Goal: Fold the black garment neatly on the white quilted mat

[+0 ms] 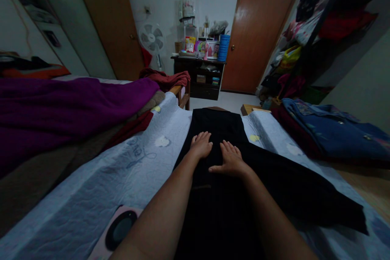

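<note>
A black long-sleeved garment (219, 126) lies spread out on the bed sheet (146, 166), one sleeve (304, 187) stretched out to the right. My left hand (201, 145) rests flat on its upper part, fingers extended. Close by on the right, my right hand (230, 158) also lies palm down on the black cloth, its fingers stretched forward and the thumb pointing left. Neither hand grips anything. The garment's left side is partly hidden by my left forearm, and its lower part is too dark to make out in detail.
A pink item with a black round part (122, 229) lies beside my left forearm. Purple cloth (76, 109) covers the left side. Folded denim clothes (338, 130) are stacked at right. Beyond the bed stand a fan (152, 38) and a dark cabinet (198, 89).
</note>
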Demonstrator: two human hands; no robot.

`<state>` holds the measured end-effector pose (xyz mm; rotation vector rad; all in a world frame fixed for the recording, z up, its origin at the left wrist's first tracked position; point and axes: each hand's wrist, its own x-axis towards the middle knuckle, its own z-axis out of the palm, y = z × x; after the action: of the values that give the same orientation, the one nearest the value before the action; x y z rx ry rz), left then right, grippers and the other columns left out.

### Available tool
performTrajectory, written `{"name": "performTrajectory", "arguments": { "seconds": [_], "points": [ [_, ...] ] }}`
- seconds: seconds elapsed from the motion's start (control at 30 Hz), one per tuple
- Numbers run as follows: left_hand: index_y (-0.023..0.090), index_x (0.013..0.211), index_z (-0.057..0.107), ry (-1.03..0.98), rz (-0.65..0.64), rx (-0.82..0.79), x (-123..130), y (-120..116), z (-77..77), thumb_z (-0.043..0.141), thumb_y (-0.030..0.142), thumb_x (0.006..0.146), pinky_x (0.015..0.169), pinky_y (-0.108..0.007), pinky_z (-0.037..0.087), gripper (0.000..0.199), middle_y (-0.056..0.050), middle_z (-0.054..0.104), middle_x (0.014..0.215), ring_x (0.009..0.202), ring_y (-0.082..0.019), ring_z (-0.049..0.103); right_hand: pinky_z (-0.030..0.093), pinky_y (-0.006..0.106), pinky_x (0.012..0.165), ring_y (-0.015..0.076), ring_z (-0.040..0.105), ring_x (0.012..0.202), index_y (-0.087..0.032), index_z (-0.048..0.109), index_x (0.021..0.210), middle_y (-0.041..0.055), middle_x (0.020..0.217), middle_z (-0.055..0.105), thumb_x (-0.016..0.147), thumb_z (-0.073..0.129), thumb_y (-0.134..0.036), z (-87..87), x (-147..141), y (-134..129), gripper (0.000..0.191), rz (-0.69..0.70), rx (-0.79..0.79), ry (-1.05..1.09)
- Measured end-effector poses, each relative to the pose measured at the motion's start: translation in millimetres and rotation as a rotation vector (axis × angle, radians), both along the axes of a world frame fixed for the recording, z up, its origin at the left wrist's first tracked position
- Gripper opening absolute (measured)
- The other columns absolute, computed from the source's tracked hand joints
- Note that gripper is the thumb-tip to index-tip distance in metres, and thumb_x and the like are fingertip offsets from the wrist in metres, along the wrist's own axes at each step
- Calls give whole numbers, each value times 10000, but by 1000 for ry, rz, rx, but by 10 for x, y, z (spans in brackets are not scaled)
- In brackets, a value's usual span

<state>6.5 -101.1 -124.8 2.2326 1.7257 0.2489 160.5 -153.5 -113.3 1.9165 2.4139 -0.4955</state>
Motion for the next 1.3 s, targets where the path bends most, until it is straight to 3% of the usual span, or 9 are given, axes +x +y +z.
{"name": "performTrajectory", "arguments": {
  "seconds": [0.2, 0.43, 0.7, 0.93, 1.3],
  "points": [
    [201, 1422, 333, -10, -1, 11, -3, 3, -12, 319, 342, 927, 1140, -429, 169, 515, -52, 276, 1535, 1414, -205, 204, 33, 453, 1141, 308, 27, 1432, -68, 189, 1481, 167, 1557, 89, 675, 396, -851, 42, -12, -20, 1142, -18, -13, 18],
    [207, 1422, 334, -7, 3, 13, 6, 14, -27, 325, 341, 919, 1134, -435, 179, 520, -53, 287, 1530, 1412, -207, 210, 58, 447, 1141, 267, 47, 1436, -90, 227, 1476, 134, 1560, 116, 872, 278, -646, 21, -7, 17, 822, -37, -25, 3],
    [200, 1421, 335, -23, 4, -1, -4, 23, -15, 319, 348, 909, 1143, -431, 160, 533, -52, 275, 1535, 1417, -203, 195, 73, 456, 1139, 284, 62, 1433, -81, 216, 1473, 156, 1556, 120, 792, 448, -679, 3, -10, 7, 936, -12, 12, -33],
    [203, 1446, 289, -101, 76, -194, 53, 64, 86, 378, 268, 818, 1155, -470, 92, 637, -33, 194, 1559, 1437, -193, 115, 72, 452, 1141, 281, 55, 1434, -89, 213, 1475, 148, 1559, 108, 749, 503, -690, 4, -15, 13, 986, -22, 8, -37],
    [188, 1436, 312, 16, 74, 24, 139, -61, -25, 275, 325, 900, 1133, -510, 146, 555, -62, 258, 1540, 1425, -237, 160, 64, 439, 1143, 280, 56, 1434, -81, 222, 1470, 165, 1555, 113, 709, 523, -728, -41, 3, 26, 1043, -24, 26, -17]
  ]
}}
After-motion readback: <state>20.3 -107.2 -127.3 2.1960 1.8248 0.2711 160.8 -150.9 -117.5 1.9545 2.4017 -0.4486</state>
